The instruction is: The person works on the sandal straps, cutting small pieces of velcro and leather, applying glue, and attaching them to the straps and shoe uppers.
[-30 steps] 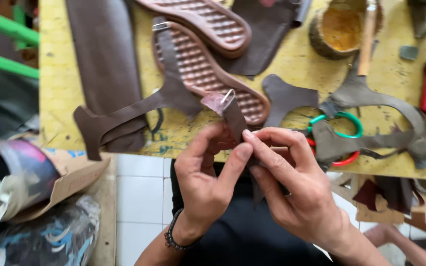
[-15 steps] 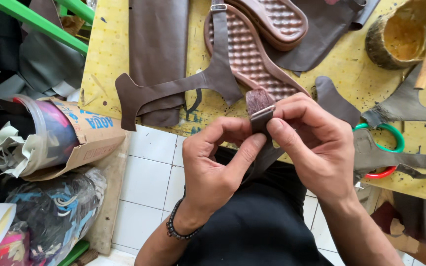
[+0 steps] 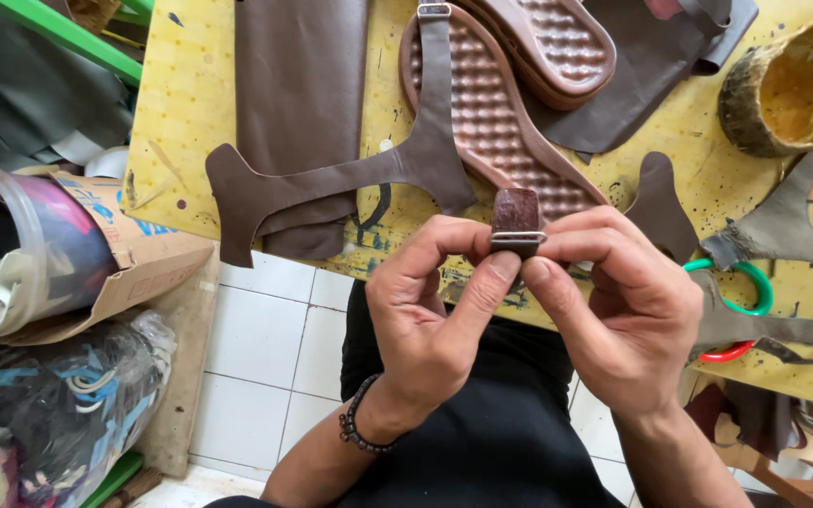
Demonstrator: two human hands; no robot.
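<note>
My left hand and my right hand meet in front of my chest, both pinching a short brown leather strap that passes through a small metal buckle. The strap's end stands up between my thumbs and forefingers. Just beyond my hands, on the yellow worktable, lies a cut brown leather sandal upper with a long strap draped over a ribbed brown sole. A second sole lies behind it.
A pot of yellow glue stands at the table's right back. Scissors with green and red handles lie under leather pieces at the right. Left of the table are a cardboard box and bags of scraps on white tiles.
My hands have turned the strap piece upright and closed tighter around its buckle. The view has shifted, so the table's things sit further right and closer.
</note>
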